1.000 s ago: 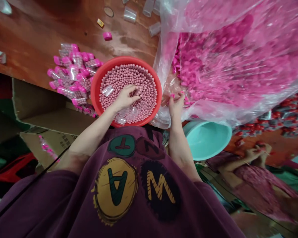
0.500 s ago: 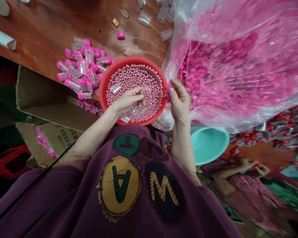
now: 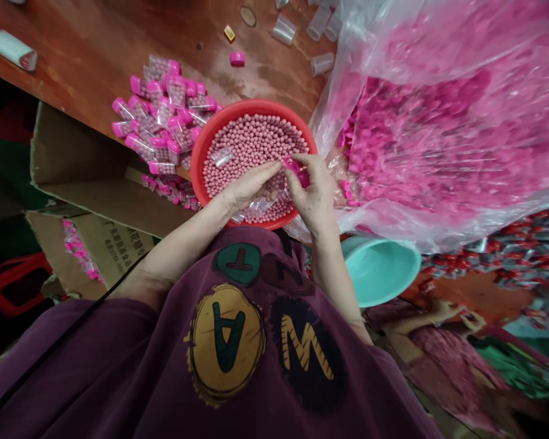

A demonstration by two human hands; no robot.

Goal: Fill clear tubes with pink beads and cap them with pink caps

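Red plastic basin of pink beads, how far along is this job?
Done: a heap of clear plastic tubes filled with pink beads and capped in pink lies on the brown wooden table. In hand: the right hand's fingers pinch a pink plastic cap. Left: the red basin is nearly full of beads, and the clear plastic bag holds many pink caps.

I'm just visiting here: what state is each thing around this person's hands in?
Left hand: open, fingers stretched over the beads.
Right hand: pinching a bright pink plastic cap.
Round red plastic bowl: filled with pale pink beads.
Clear pink-capped tubes: filled, heaped on the brown wooden table.
Large clear plastic bag: bulging with pink caps.
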